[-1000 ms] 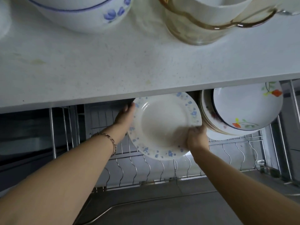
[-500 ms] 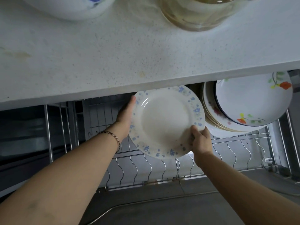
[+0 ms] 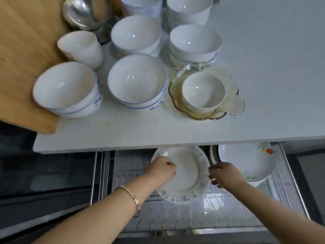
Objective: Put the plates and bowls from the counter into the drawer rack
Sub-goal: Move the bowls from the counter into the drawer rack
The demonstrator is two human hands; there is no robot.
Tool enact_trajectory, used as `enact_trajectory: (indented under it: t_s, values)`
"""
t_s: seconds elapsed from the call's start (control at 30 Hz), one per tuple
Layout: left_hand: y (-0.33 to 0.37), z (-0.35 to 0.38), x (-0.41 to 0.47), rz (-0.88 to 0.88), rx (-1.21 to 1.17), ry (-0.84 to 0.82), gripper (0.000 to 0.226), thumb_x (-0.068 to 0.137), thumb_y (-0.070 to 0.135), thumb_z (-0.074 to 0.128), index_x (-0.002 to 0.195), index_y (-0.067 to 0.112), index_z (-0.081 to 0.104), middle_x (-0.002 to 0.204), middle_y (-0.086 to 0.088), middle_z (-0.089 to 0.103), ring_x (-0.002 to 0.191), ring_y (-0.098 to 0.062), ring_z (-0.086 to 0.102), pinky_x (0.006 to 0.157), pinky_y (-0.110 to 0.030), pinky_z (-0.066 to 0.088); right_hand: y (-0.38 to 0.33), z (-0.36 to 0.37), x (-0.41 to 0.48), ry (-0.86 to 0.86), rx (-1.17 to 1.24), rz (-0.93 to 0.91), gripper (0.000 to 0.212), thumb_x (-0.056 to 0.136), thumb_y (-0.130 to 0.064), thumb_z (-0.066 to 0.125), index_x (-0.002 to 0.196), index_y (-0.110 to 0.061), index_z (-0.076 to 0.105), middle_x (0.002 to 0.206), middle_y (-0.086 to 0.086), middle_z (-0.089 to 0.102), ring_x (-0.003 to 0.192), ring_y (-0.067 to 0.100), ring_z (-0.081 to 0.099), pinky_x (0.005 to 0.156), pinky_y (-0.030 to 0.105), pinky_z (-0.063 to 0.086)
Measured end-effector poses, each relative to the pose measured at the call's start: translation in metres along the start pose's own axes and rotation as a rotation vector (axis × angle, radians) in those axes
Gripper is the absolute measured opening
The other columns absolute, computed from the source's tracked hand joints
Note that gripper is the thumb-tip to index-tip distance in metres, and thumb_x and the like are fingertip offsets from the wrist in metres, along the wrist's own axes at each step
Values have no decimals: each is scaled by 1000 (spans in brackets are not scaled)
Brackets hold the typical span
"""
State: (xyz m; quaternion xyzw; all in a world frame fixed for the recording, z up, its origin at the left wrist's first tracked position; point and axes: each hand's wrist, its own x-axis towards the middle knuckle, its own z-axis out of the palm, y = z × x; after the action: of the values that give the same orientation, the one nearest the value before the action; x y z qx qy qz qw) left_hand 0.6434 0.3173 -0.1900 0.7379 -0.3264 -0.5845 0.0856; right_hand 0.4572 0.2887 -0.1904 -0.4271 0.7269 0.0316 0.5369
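Observation:
A white plate with small blue flowers stands tilted in the wire drawer rack under the counter edge. My left hand rests on the plate's left face and rim. At the plate's right rim, my right hand curls its fingers between it and the standing plates with red and green flowers. On the white counter sit several white bowls with blue trim, some of them stacked.
A small white bowl sits in an amber glass dish. A wooden board lies at the counter's left. A steel bowl and a white cup stand behind. Empty wire slots run along the rack's front.
The view has lifted, so the counter's bowls now show. The blue-flowered plate has settled lower against the other plates, and my left hand has slid onto its face.

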Motion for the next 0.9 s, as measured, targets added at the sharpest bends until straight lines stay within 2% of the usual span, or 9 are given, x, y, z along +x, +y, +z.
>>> enact_trajectory:
  t_s: [0.07,0.1,0.17,0.23,0.33,0.43,0.63,0.8,0.9]
  values:
    - [29,-8,-27,61,-132,12,16,91,10,46,80,14,57,74,-5,64,60,-15,59,42,-8,40,-30,-35,-27,80,113,-106,15,84,-9,54,74,-2,64,58,8,59,54,25,54,54,26,44]
    - [44,-14,-36,92,-193,61,13,92,11,46,86,14,57,74,-3,64,58,-12,59,42,-8,41,-46,-52,-36,117,184,-151,14,86,-13,56,85,-2,64,62,9,60,56,26,56,56,28,46]
    - [72,-26,-45,116,-370,152,16,92,12,47,107,13,54,82,-4,61,60,-13,59,49,-17,44,-76,-81,-41,107,374,-175,37,89,-25,58,118,-2,53,83,16,62,69,30,61,58,30,51]
    - [97,-36,-49,100,-512,164,42,92,16,51,133,15,41,100,-7,55,66,-19,59,57,-27,48,-100,-95,-38,-1,517,-129,55,88,-31,60,134,-8,41,108,23,60,79,33,65,63,33,55]
    - [125,-44,-46,119,-613,101,50,95,20,47,142,26,31,119,-11,56,70,-24,62,68,-33,55,-116,-95,-29,-127,725,-157,47,89,-7,58,132,-12,41,109,22,61,76,32,66,67,37,58]
    - [137,-43,-36,168,-579,88,46,96,12,40,137,32,34,97,-7,63,69,-25,65,68,-34,57,-113,-92,-27,-104,863,-213,53,83,14,50,126,-15,48,89,13,61,70,27,64,59,35,61]
    - [121,-24,-62,133,-470,22,52,91,4,45,135,33,39,92,-6,64,70,-30,67,65,-37,59,-58,-109,-54,-50,716,-200,54,76,18,48,113,-19,54,86,26,63,54,29,65,50,29,60]
    - [62,-4,-111,57,-574,-51,44,88,-2,55,120,28,50,104,-15,71,63,-33,71,52,-30,58,-14,-111,-95,-192,502,-198,55,74,19,56,110,-21,61,98,34,67,77,43,67,70,40,60]
    - [16,0,-129,-7,-578,-64,51,85,-12,55,119,25,49,93,-14,72,54,-27,71,46,-27,57,-2,-88,-110,-280,395,-194,52,73,20,61,98,-26,64,97,29,68,77,43,68,55,32,60]
